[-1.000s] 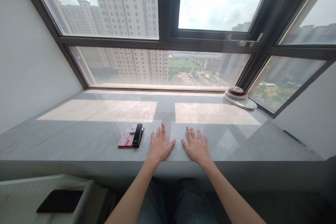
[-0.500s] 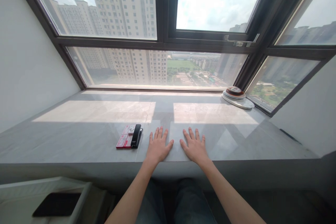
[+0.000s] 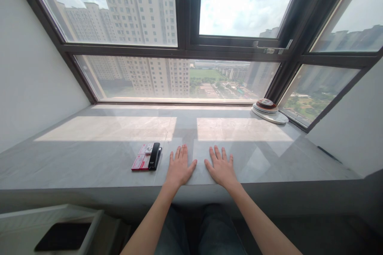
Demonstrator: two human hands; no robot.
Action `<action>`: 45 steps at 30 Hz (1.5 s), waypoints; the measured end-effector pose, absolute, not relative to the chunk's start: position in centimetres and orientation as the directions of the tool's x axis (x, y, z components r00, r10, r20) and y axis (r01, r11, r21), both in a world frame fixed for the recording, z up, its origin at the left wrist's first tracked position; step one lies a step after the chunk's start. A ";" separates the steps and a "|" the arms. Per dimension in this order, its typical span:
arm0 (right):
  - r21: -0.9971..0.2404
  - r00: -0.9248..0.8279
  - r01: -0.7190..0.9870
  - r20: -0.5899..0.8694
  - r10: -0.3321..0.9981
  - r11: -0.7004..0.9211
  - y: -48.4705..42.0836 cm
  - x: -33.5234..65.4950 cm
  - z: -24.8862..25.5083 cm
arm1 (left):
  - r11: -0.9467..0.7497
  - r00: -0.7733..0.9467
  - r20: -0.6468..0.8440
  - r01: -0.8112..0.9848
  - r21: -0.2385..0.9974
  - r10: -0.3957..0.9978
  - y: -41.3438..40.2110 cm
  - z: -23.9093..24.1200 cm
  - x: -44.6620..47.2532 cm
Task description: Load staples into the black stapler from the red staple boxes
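My left hand point(image 3: 179, 167) lies flat on the grey stone window ledge point(image 3: 89, 155), fingers stretched out, holding nothing. My right hand point(image 3: 222, 167) rests flat beside it, a small gap between the thumbs, also with spread fingers. A black stapler point(image 3: 154, 156) lies just left of my left hand, not touched. Small red and white boxes point(image 3: 141, 158) lie against the stapler's left side.
A stack of round plates or discs point(image 3: 269, 110) sits at the ledge's far right corner by the window. Large windows point(image 3: 179, 28) rise behind the ledge. A white unit point(image 3: 54, 223) with a dark flat object point(image 3: 61, 236) on it stands at the lower left.
Both hands stay flat in the same spot on the ledge. The view has tilted slightly, so everything sits a little lower and to the left in the frame.
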State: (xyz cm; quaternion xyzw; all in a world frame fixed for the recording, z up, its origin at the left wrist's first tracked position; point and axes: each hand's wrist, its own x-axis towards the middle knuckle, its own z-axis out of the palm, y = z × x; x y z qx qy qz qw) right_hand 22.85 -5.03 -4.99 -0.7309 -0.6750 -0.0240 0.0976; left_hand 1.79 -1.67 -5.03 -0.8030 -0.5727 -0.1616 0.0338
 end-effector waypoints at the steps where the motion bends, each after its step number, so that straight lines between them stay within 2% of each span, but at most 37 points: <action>1: -0.110 0.091 0.991 0.167 0.982 -0.073 -5.0 22.8 -5.0 | -0.344 0.292 0.305 0.929 0.132 0.906 -1.7 -5.1 1.8; 17: -0.095 0.096 0.992 0.115 0.989 -0.085 -5.3 22.6 -4.2 | -0.339 0.290 0.286 0.930 0.139 0.913 -1.8 -4.8 1.9; 33: -0.134 0.100 0.988 0.125 0.987 -0.083 -5.5 22.4 -3.7 | -0.347 0.298 0.273 0.926 0.149 0.915 -2.0 -4.5 2.0; 39: -0.264 0.183 0.955 0.150 0.972 -0.139 -4.5 19.1 -2.3 | -0.340 0.297 0.262 0.930 0.136 0.918 -3.3 -4.2 2.1; 42: -0.416 0.133 0.908 0.179 0.975 -0.047 -3.4 14.5 -0.6 | -0.373 0.336 0.249 0.920 0.119 0.908 -5.2 -4.1 1.9; 45: -0.544 0.024 0.830 0.247 0.969 0.118 -2.1 8.5 1.0 | -0.425 0.389 0.256 0.899 0.104 0.885 -7.5 -4.2 1.3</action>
